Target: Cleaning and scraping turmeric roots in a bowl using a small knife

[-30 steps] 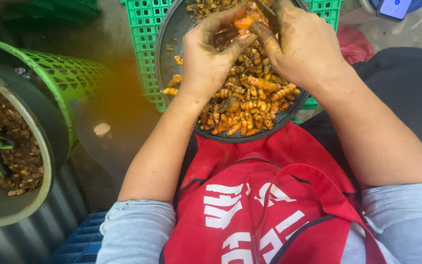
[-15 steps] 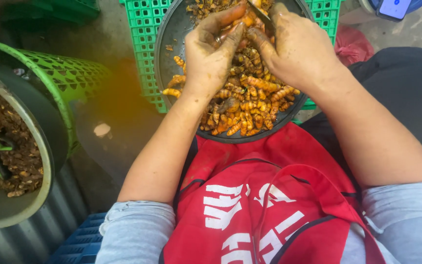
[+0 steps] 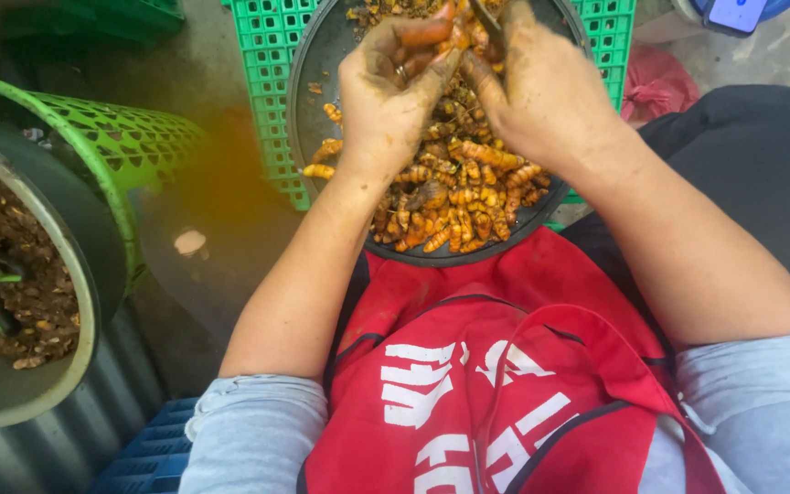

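Note:
A dark round tray [image 3: 317, 73] rests on my lap and on a green crate, heaped with orange turmeric roots [image 3: 459, 197]. Above the pile, my left hand [image 3: 390, 101] is curled around one orange root [image 3: 424, 32] near the top edge of the view. Beside it my right hand [image 3: 550, 91] grips a small knife [image 3: 486, 20], its blade touching that root. Both hands are stained yellow-brown. The knife's handle is hidden inside my fist.
A green plastic crate [image 3: 262, 55] lies under the tray. At left stands a green mesh basket [image 3: 121, 137] holding a grey tub [image 3: 20, 402] of brown peelings. A red apron [image 3: 505, 384] covers my lap. A pink bag [image 3: 656, 78] sits at right.
Both hands have lifted slightly toward the top of the view with the root and knife; the root has turned a little in my left hand.

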